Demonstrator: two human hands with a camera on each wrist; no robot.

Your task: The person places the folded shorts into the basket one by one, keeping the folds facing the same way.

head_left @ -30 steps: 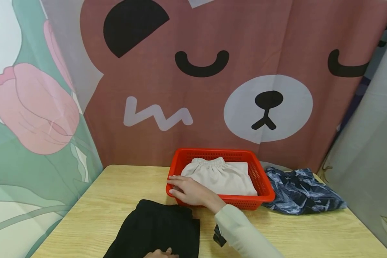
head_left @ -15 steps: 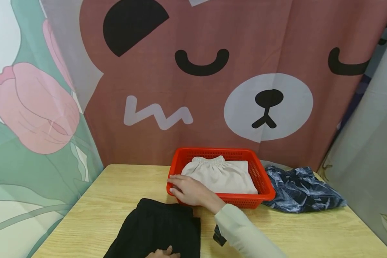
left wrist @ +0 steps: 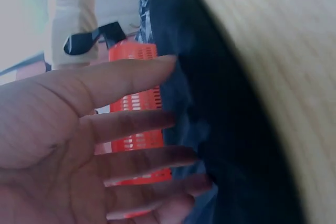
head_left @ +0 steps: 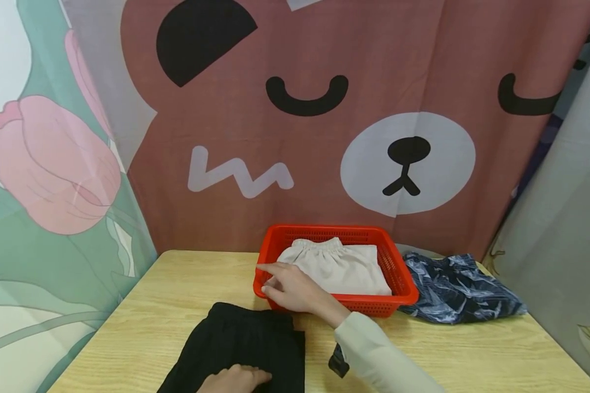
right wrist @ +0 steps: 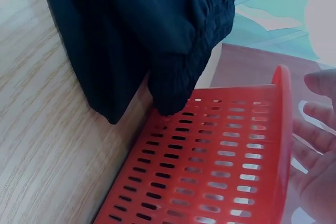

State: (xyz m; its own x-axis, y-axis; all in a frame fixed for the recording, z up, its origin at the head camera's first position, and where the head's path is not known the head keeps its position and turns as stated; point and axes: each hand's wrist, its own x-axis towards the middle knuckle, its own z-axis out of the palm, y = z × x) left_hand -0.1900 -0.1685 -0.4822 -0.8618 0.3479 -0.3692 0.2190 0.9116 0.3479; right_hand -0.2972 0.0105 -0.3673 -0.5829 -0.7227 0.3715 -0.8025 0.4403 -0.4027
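Cloth [head_left: 275,339] of plain black, folded, with a gathered edge, lies nearest us on the pale wood-grain counter [head_left: 196,281], just in front of the left part of the red plastic basket with slotted walls [head_left: 371,309]. We see the bare left hand [head_left: 233,379] over its near part, fingers extended and grasping nothing; in the left wrist view the fingertips come right up to the black fabric, though we cannot tell how firmly they touch it.

The bare right hand [head_left: 292,286] reaches to the left end of the basket. Its fingers are spread and loose rather than clenched, and the right wrist view shows them just outside the red rim — near it, not wrapped round it; we cannot tell whether any fingertip touches.

Inside the basket we find a folded cream fabric garment with a gathered waistband [head_left: 339,268]. Just right of the basket, on the counter, sits a folded dark blue garment with a whitish leafy pattern [head_left: 464,295].

A pale long sleeve [head_left: 385,355] covers the right forearm, with a small black object [head_left: 338,361] showing beside it. Behind everything hangs a brown printed bear-face cloth sheet [head_left: 314,147].
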